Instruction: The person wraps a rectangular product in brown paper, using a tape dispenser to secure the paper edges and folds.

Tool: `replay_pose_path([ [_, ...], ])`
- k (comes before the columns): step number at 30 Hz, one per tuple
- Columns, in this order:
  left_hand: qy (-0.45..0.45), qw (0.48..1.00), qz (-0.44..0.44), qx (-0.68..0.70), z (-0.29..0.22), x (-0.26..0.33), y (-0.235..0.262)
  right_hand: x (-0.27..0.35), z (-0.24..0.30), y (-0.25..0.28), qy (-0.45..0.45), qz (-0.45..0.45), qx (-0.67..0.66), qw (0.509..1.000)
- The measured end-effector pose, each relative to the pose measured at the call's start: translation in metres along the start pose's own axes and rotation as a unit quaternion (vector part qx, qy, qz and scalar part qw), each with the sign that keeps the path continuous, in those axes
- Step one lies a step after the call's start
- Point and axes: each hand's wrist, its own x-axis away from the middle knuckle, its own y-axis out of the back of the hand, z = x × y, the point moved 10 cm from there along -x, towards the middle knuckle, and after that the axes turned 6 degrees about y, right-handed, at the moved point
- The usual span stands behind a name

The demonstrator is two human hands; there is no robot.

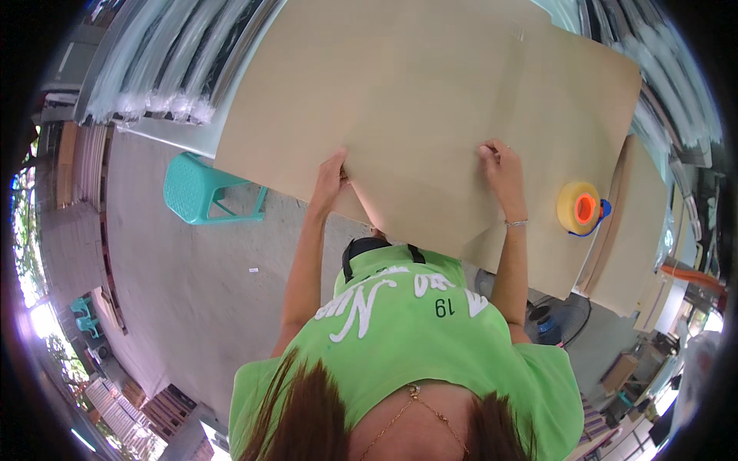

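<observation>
Grey floor [192,307] below, left hand [330,180] pinching brown sheet [415,100] near its edge, right hand [503,175] curled over it, can't tell if gripping, tape roll [570,209] to the right.

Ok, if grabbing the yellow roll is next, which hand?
Probably the right hand: it's nearer the yellow roll, on the same side of the brown sheet. The left hand is farther across, at the sheet's near edge.

I note a bright green short-sleeved shirt [415,346] bearing white lettering [374,307] and dark numerals [443,308]. A gold-toned chain necklace [443,420] is worn; a thin bracelet [516,223] circles the right wrist [515,213].
</observation>
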Motion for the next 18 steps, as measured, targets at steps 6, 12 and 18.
replay_pose_path([
  [6,-0.028,0.996,0.000,0.081,0.017,0.010,-0.009,-0.004,0.014,-0.008,0.001,0.025,-0.008,1.000],
  [12,0.112,0.987,0.115,-0.003,0.048,0.093,-0.034,-0.010,-0.015,0.005,-0.001,0.007,0.023,1.000],
  [18,0.011,0.893,-0.024,-0.449,-0.033,0.079,0.028,-0.057,-0.038,0.036,0.157,-0.137,0.137,0.969],
])
